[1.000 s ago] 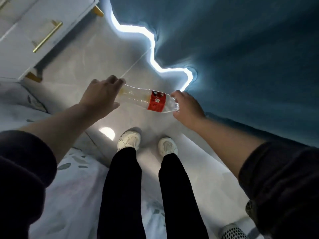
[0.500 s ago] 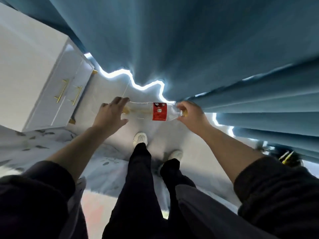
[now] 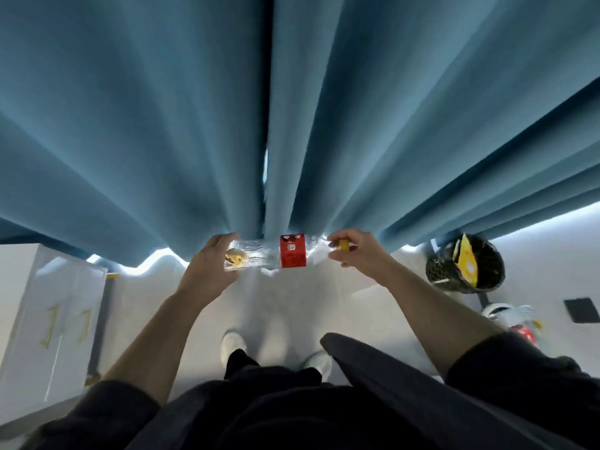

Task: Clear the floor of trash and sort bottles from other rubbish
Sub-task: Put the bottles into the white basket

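Observation:
A clear plastic bottle [image 3: 269, 256] with a red label lies level between my hands at chest height, in front of the blue curtain. My left hand [image 3: 211, 264] cups its base, where a little yellowish liquid sits. My right hand [image 3: 357, 254] pinches the yellow cap at the neck end. A black mesh bin [image 3: 466, 267] stands on the floor to the right, holding a yellow wrapper. Nearer me on the right lie more bottles [image 3: 516, 323], one with a red label.
A blue curtain [image 3: 292, 108] hangs straight ahead to the floor. A white cabinet [image 3: 48, 319] with gold handles stands at the left. A dark square plate [image 3: 581, 310] is set in the pale floor at the far right. My feet [image 3: 276, 352] stand below the bottle.
I have straightened up and turned right: the bottle rose with both hands still on it, the curtain now fills the view, and the bin and other bottles came into sight.

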A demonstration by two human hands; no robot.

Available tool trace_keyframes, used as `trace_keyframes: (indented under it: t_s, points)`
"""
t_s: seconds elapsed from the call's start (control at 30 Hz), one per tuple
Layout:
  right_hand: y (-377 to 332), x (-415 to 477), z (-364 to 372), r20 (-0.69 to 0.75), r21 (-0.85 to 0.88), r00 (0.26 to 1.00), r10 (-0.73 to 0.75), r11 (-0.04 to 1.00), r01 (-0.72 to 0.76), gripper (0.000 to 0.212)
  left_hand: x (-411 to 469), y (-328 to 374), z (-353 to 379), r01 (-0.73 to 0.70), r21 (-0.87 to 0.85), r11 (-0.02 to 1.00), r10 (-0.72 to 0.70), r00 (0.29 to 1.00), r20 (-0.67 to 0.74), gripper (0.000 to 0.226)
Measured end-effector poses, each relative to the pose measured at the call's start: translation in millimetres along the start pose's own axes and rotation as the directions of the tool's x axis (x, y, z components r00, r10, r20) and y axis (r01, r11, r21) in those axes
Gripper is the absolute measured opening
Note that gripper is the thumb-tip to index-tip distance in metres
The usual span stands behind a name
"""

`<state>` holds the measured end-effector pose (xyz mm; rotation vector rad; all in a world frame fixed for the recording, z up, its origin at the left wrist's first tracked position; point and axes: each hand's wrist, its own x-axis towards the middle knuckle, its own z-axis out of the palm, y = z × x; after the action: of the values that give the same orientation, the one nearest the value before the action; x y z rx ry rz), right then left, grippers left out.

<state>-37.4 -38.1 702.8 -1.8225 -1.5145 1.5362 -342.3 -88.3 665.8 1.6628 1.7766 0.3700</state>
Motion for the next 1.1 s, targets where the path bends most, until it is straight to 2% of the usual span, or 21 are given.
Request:
trace_keyframes:
  t_s: [0.13, 0.3, 0.53, 0.67, 0.8, 1.1]
  points:
    - [16, -18, -65, -0.065, 0.244, 0.998, -0.004, 0.970, 0.019, 0.022, 17, 61, 24, -0.061, -0.090, 0.994, 0.055, 0.996, -0.065, 0.066]
    - [31, -34, -118, -0.156, 0.417, 0.988, 0.003, 0.907, 0.064, 0.026, 31, 115, 51, -0.104, -0.221, 0.970, 0.086, 0.992, -0.090, 0.068]
    - [53, -27, -158, -0.204, 0.543, 0.975, 0.084, 0.839, 0.042, 0.025, 71, 149, 61, -0.141, -0.273, 0.952, 0.154, 0.988, 0.030, 0.071]
    - [59, -20, -174, -0.264, 0.579, 0.953, 0.148, 0.815, 0.033, 0.032, 103, 168, 65, -0.155, -0.241, 0.958, 0.187, 0.976, 0.114, 0.069]
    - [73, -18, -201, -0.321, 0.631, 0.927, 0.196, 0.773, 0.055, 0.025, 132, 195, 76, -0.203, -0.217, 0.955, 0.247, 0.947, 0.205, 0.070]
    - [137, -21, -251, -0.359, 0.750, 0.872, 0.332, 0.659, 0.058, 0.022, 166, 252, 128, -0.299, -0.201, 0.933, 0.348, 0.894, 0.282, 0.069]
